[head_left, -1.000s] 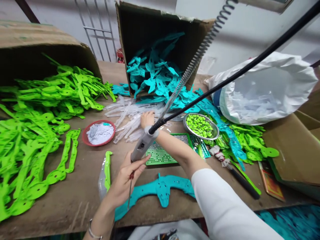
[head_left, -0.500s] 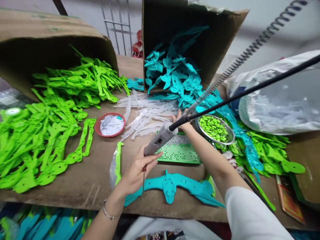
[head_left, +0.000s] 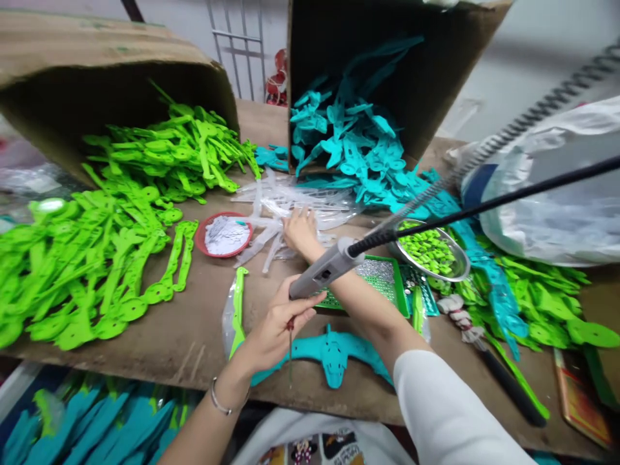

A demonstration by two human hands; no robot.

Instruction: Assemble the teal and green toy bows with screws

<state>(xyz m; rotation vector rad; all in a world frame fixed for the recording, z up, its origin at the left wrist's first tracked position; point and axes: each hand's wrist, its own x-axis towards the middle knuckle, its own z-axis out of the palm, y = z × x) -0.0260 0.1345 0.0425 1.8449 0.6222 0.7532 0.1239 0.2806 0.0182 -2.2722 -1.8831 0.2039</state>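
My left hand (head_left: 274, 332) is closed around a grey electric screwdriver (head_left: 327, 268), which hangs from a coiled spring and trails a black cord. Below this hand a thin shaft with a reddish collar points down. Under it, a teal winged plastic part (head_left: 334, 355) lies on the table near the front edge. A green piece with a clear piece (head_left: 237, 310) touches its left end. My right hand (head_left: 301, 232) reaches over the pile of clear plastic strips (head_left: 334, 200), fingers a little apart on them; I see no strip gripped. My right forearm crosses behind the screwdriver, partly covering the green screw tray (head_left: 400, 290).
Green parts (head_left: 116, 252) heap at left, spilling from a cardboard box (head_left: 121, 55). Teal parts (head_left: 358, 142) spill from another box. A red basket (head_left: 199, 242) holds pale pieces; a metal bowl (head_left: 462, 261) holds small green pieces. A black-handled tool (head_left: 516, 387) lies right.
My right hand has moved left from beside the metal bowl onto the middle of the clear strips. My left hand still holds the screwdriver. The whole view has shifted slightly.
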